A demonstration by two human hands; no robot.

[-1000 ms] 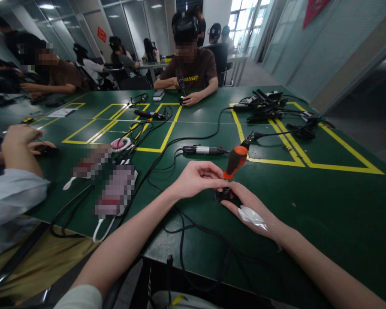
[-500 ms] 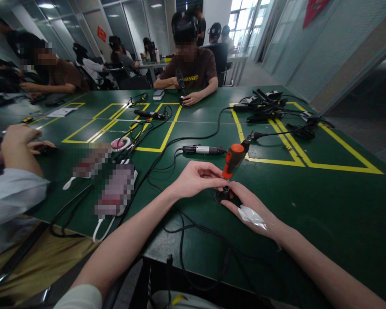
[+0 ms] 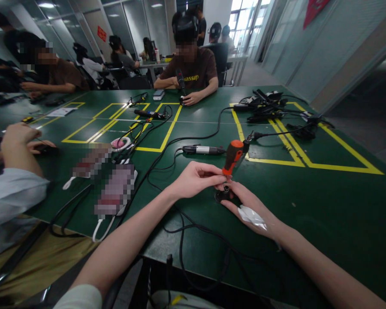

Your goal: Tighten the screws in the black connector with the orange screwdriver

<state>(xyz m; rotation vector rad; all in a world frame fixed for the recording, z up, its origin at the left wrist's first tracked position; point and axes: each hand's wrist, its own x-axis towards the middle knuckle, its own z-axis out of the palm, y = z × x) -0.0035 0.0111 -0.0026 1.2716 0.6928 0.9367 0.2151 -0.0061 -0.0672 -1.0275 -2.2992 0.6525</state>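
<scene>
My left hand (image 3: 197, 179) pinches the lower end of a screwdriver (image 3: 234, 156) between thumb and fingertips. Its orange and dark grey handle leans up to the right, and the shaft is mostly hidden by my fingers. Below the tip, a small black part with a round flat base (image 3: 221, 196) and a short post rests on the green table. My right hand (image 3: 247, 201), with a clear film taped over its back, has its thumb and fingers closed around this part's right side. Whether the screwdriver tip touches the post I cannot tell.
A corded electric screwdriver (image 3: 202, 149) lies just beyond my hands. Black cables (image 3: 199, 229) run across the table on my side. Blurred phones (image 3: 117, 189) lie left, tangled black tools (image 3: 266, 103) at back right. A person (image 3: 189, 71) works opposite; another person's hand (image 3: 17, 134) is at left.
The screwdriver handle has turned, showing more dark grey where orange faced me, and has shifted slightly. My left fingertips have moved a little; my right hand stays in place.
</scene>
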